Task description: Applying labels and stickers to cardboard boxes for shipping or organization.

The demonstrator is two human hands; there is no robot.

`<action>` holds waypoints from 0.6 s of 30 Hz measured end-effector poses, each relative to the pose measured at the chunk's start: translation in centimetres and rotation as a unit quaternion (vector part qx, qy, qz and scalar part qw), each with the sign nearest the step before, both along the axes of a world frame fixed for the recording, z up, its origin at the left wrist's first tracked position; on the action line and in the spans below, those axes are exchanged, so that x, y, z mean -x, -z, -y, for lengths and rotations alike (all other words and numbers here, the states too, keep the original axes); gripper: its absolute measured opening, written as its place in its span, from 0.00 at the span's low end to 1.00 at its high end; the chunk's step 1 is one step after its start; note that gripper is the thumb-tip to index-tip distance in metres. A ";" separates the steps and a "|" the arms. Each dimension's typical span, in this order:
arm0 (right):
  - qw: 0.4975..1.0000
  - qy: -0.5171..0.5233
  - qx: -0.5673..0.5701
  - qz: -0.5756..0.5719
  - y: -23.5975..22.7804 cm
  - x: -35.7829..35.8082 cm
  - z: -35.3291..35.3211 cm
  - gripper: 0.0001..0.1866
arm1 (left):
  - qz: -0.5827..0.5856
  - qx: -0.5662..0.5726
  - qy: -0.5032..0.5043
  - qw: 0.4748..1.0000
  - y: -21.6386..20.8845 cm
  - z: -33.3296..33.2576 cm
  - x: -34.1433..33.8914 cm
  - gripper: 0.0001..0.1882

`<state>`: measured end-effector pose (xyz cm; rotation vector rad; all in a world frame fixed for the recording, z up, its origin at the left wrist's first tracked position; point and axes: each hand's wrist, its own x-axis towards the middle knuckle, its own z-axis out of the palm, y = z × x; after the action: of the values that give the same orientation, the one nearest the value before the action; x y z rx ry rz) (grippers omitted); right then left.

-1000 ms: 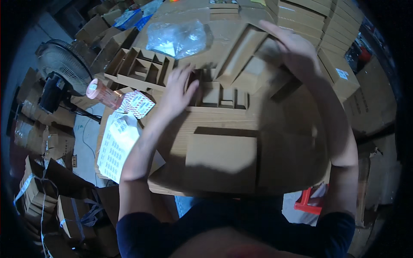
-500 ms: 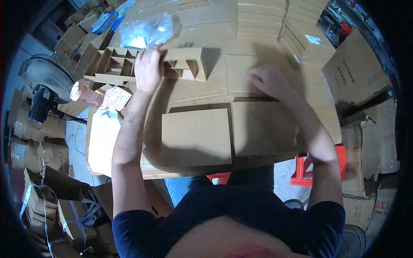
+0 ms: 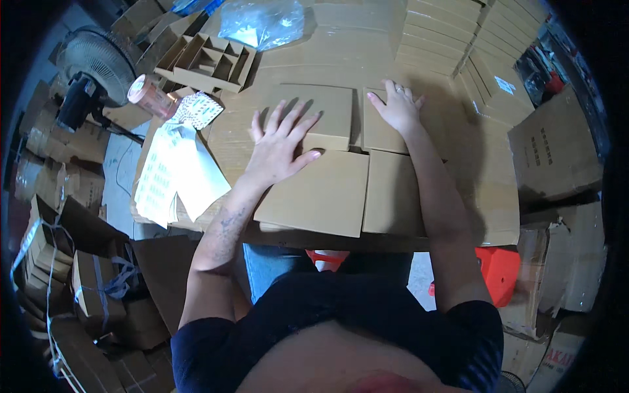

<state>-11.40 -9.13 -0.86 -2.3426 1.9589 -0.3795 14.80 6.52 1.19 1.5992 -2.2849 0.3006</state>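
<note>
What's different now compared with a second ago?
Your left hand let go of the open box and spreads nearer you, over the closed back-left box. Your right hand let go of the raised cardboard and rests on the back-right box. The divider tray, fan and plastic bag stayed.

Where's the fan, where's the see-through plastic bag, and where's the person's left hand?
Fan (image 3: pixel 101 64): head view, on its round grille.
Plastic bag (image 3: pixel 262 26): head view, on its crinkly middle.
Left hand (image 3: pixel 278 149): head view, on its back.
</note>
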 end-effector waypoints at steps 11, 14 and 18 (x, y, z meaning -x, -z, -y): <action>0.999 0.006 0.006 -0.038 1.0 0.2 2.1 0.30 | -0.010 -0.080 -0.107 0.991 2.6 2.6 1.0 0.44; 0.998 0.017 -0.020 -0.053 0.7 -0.9 2.5 0.30 | -0.063 -0.068 -0.215 0.972 2.2 3.4 0.4 0.45; 0.998 0.007 0.000 -0.060 1.0 -0.9 2.8 0.29 | -0.198 -0.095 -0.189 0.957 2.1 3.9 -0.9 0.39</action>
<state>-10.50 -11.89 -1.82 -2.4074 2.0260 -0.2455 15.65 2.58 -0.88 1.9825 -1.7437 -0.1486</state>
